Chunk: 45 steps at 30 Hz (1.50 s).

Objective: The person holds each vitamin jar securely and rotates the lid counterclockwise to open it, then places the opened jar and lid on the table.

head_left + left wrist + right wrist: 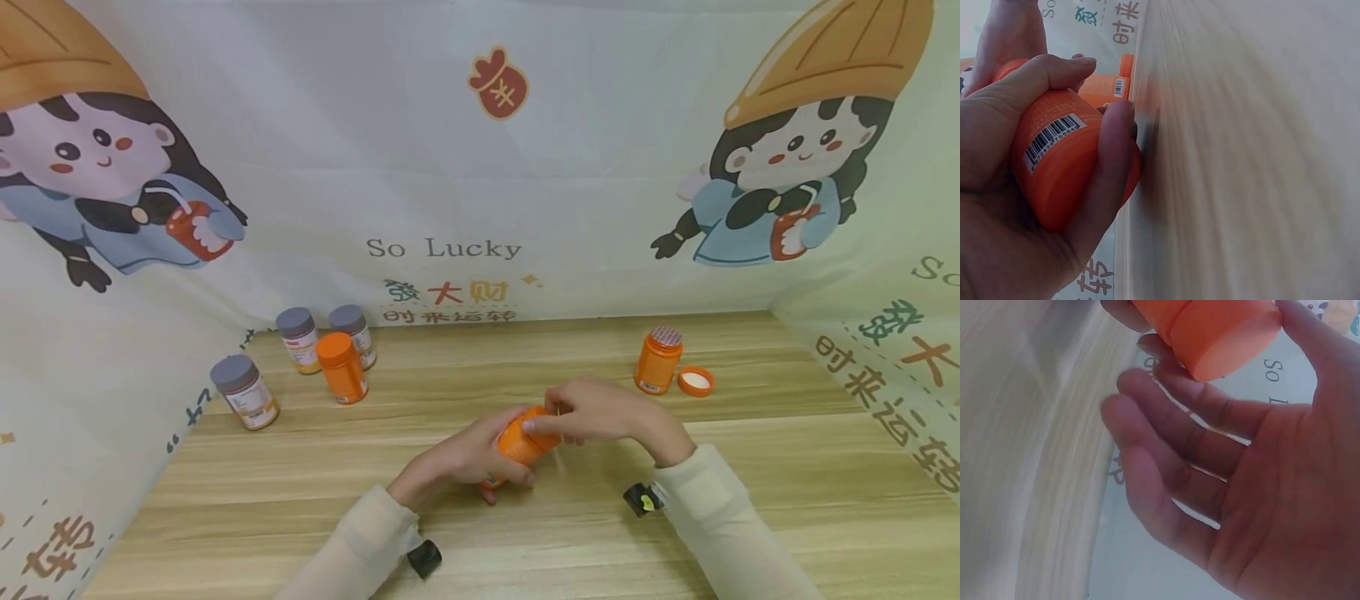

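My left hand (474, 452) grips an orange bottle (519, 445) around its body and holds it tilted above the table. A barcode label (1055, 142) shows on the bottle's side in the left wrist view. My right hand (603, 408) pinches the bottle's orange lid (1229, 339) between thumb and index finger, the other fingers loosely bent below it. The lid sits on the bottle's neck. Beyond the right hand stands another orange bottle (659, 367) without its lid, a patterned seal over its mouth. A loose orange lid (696, 382) lies inside-up beside it.
At the back left, an orange lidded bottle (342, 371) stands among several grey-lidded jars, one of them (246, 395) nearer the left side. A printed cloth (450, 183) hangs around the wooden table (315, 508) at the back and sides.
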Motion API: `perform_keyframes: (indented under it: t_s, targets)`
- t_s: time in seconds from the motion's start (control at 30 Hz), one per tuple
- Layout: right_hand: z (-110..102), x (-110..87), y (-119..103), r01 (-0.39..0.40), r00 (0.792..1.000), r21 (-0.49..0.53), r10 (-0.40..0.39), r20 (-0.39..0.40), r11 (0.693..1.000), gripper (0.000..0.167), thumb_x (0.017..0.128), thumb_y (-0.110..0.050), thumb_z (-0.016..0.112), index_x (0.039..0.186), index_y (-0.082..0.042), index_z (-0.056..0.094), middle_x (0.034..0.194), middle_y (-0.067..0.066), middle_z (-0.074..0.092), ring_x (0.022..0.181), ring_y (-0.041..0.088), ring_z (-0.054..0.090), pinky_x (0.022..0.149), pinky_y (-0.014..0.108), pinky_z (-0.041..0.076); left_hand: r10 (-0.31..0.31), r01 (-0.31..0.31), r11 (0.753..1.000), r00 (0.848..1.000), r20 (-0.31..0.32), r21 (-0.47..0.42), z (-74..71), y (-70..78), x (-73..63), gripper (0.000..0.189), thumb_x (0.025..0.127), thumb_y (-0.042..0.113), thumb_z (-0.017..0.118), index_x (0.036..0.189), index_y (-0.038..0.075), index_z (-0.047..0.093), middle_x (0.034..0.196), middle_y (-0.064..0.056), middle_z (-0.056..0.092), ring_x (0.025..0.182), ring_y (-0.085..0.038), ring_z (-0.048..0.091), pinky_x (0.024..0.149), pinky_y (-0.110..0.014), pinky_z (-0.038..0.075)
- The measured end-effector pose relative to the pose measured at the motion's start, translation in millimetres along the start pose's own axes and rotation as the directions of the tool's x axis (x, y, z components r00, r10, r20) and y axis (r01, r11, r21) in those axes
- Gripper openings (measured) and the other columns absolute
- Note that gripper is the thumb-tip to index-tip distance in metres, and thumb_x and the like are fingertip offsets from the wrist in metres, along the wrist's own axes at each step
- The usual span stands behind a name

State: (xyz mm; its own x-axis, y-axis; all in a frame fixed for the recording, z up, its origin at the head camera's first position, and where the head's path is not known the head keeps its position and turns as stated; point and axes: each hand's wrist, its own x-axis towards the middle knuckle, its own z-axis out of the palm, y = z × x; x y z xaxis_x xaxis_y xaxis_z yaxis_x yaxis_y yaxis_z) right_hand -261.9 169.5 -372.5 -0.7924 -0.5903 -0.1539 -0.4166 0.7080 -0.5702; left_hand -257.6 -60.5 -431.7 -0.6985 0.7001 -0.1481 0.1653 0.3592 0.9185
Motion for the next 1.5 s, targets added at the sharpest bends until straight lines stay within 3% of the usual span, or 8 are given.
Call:
perform_keyframes:
  t_s: [0.17,0.33,0.47,0.67,1.1,1.27,1.4,1.5]
  targets:
    - [-0.3,-0.3,1.1,-0.012,1.000,0.002,0.012,0.005,1.000,0.038,0.093,-0.055,0.069,0.093,-0.017,0.063,0.066,-0.003,0.063,0.058,0.011,0.056,0.054,0.026,0.043,0.007,-0.007,1.000,1.000,0.003,0.005,0.4,-0.9,0.7,0.059,0.081,0.012,0.081,0.131,0.029,0.056,0.104,-0.006,0.058,0.075,-0.019,0.060,0.045,-0.036,0.059]
    - [-1.0,-1.3,-0.5,-0.016,1.000,-0.002,0.016,0.011,1.000,0.040,0.095,-0.055,0.066,0.085,-0.016,0.063,0.066,-0.002,0.063,0.058,0.011,0.056,0.054,0.025,0.043,0.005,-0.005,1.000,1.000,0.002,0.000,0.5,-1.3,0.0,0.061,0.081,0.012,0.081,0.133,0.030,0.055,0.105,-0.007,0.058,0.073,-0.020,0.059,0.044,-0.036,0.058]
    - [-2.2,-2.7,-1.9,-0.031,0.999,0.001,0.031,0.018,1.000,0.038,0.094,-0.054,0.068,0.090,-0.017,0.064,0.068,-0.002,0.064,0.060,0.012,0.057,0.054,0.025,0.044,0.011,-0.011,1.000,1.000,0.001,0.007,0.4,-1.0,0.0,0.057,0.081,0.012,0.081,0.130,0.029,0.056,0.105,-0.007,0.058,0.074,-0.019,0.060,0.045,-0.036,0.059]
    - [-2.7,-3.4,-2.8,-0.044,0.999,0.008,0.044,0.025,0.999,0.044,0.097,-0.056,0.063,0.083,-0.014,0.065,0.067,0.000,0.064,0.059,0.012,0.056,0.056,0.026,0.045,0.002,-0.002,1.000,1.000,-0.008,0.010,0.1,-0.3,0.7,0.058,0.081,0.012,0.082,0.130,0.030,0.056,0.104,-0.007,0.058,0.074,-0.020,0.060,0.045,-0.037,0.059]
    - [-3.9,-4.2,-2.2,-0.036,0.999,0.021,0.036,0.018,0.999,0.035,0.094,-0.053,0.069,0.094,-0.017,0.064,0.068,0.001,0.066,0.060,0.015,0.057,0.055,0.026,0.043,0.008,-0.008,1.000,1.000,-0.012,0.015,0.2,-1.3,0.1,0.060,0.081,0.013,0.082,0.131,0.031,0.055,0.103,-0.007,0.058,0.072,-0.020,0.060,0.045,-0.038,0.059]
    - [-4.6,-4.3,-2.7,-0.020,0.999,0.006,0.020,0.026,1.000,0.037,0.095,-0.053,0.066,0.092,-0.015,0.065,0.070,0.001,0.067,0.063,0.019,0.063,0.056,0.027,0.048,0.004,-0.003,1.000,1.000,-0.013,0.010,-0.1,-0.9,0.2,0.061,0.081,0.013,0.082,0.133,0.032,0.055,0.103,-0.007,0.059,0.072,-0.020,0.060,0.045,-0.038,0.059]
    - [-4.5,-4.2,-2.0,-0.013,0.999,-0.005,0.013,0.031,1.000,0.037,0.094,-0.051,0.070,0.101,-0.015,0.065,0.069,0.001,0.067,0.061,0.018,0.063,0.054,0.027,0.046,0.020,-0.020,0.999,1.000,-0.003,0.029,-0.6,-1.8,0.8,0.056,0.082,0.013,0.081,0.128,0.028,0.055,0.100,-0.007,0.058,0.071,-0.019,0.060,0.045,-0.038,0.059]
    - [-4.4,-3.8,-1.9,-0.015,0.999,0.000,0.015,0.030,1.000,0.037,0.095,-0.051,0.068,0.098,-0.015,0.066,0.069,0.001,0.068,0.061,0.017,0.063,0.055,0.027,0.048,0.014,-0.014,1.000,1.000,-0.003,0.017,-0.5,-1.6,0.7,0.059,0.082,0.013,0.082,0.132,0.029,0.055,0.102,-0.006,0.058,0.072,-0.019,0.060,0.045,-0.038,0.059]
